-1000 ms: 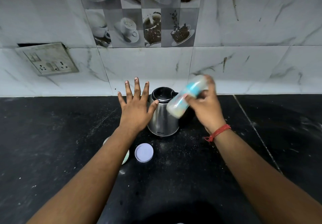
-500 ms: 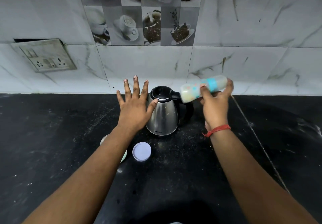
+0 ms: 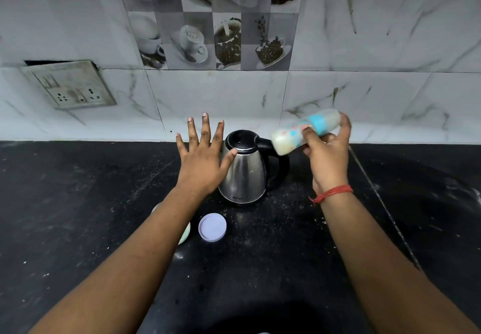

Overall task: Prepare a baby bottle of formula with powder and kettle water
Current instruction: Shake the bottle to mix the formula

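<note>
The baby bottle (image 3: 304, 132) is up in the air to the right of the kettle (image 3: 246, 169), tipped almost onto its side — its long axis runs left to right, the milky bottom end out toward the kettle's handle, the blue-banded part back inside the grip. The right hand (image 3: 328, 156) is wrapped around that blue end, fingers over the far side and thumb across the near side, so the pale body sticks out leftward from the fist. The liquid inside looks cloudy white, which suggests powder and water are already together and this is the mixing step; whether a cap or teat is on cannot be told, as the hand covers that end.

The left hand (image 3: 205, 156) holds nothing: fingers spread flat and straight, thumb just beside the kettle's steel wall. It is the nearer hand to the kettle, while the bottle belongs wholly to the right.

On the black counter (image 3: 78, 229) near the left forearm lies a lavender lid (image 3: 212, 227), with a pale green round thing (image 3: 185, 233) mostly hidden beneath the arm.
</note>
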The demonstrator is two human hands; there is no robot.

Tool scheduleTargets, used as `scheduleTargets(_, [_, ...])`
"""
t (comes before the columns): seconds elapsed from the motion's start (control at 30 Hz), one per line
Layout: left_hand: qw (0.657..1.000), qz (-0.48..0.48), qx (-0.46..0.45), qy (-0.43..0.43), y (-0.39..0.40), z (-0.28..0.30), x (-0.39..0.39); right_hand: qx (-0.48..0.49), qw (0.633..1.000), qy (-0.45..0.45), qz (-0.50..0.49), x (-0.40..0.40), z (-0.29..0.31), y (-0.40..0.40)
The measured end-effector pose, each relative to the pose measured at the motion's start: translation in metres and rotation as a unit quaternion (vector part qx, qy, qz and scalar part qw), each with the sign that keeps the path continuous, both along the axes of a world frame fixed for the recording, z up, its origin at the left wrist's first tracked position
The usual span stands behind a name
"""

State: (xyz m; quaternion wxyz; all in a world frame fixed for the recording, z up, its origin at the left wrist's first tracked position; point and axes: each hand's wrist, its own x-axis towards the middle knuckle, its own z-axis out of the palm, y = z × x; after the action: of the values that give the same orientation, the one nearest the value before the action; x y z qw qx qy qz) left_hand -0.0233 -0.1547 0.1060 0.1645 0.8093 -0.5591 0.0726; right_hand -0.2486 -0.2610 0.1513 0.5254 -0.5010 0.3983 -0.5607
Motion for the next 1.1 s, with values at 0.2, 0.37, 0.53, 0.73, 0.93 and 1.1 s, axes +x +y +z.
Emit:
scheduleTargets(0.2, [1.0,0.002,-0.004,-0.003,0.001,0.001,0.0,-0.01,0.987,0.088,0.132,0.001,-0.007,0.006])
scheduleTargets(0.37, [1.0,0.002,0.003,-0.002,0.005,-0.003,-0.003,0.003,0.995,0.084,0.049,0.004,-0.021,0.008])
scheduleTargets(0.53, [1.0,0.005,-0.002,0.004,0.006,-0.003,-0.001,0.015,0.999,-0.022,-0.025,-0.003,-0.02,0.004])
scheduleTargets(0.73, [1.0,0.005,0.0,-0.001,0.007,-0.002,-0.002,-0.031,0.984,0.132,0.113,-0.001,-0.027,0.009])
scheduleTargets(0.93, [1.0,0.006,0.005,-0.004,0.008,-0.002,-0.002,-0.059,0.981,0.164,0.085,0.002,-0.028,0.012])
scheduleTargets(1.1, [1.0,0.007,-0.008,0.003,0.008,-0.004,-0.001,-0.007,0.999,0.031,-0.011,-0.009,-0.014,-0.002])
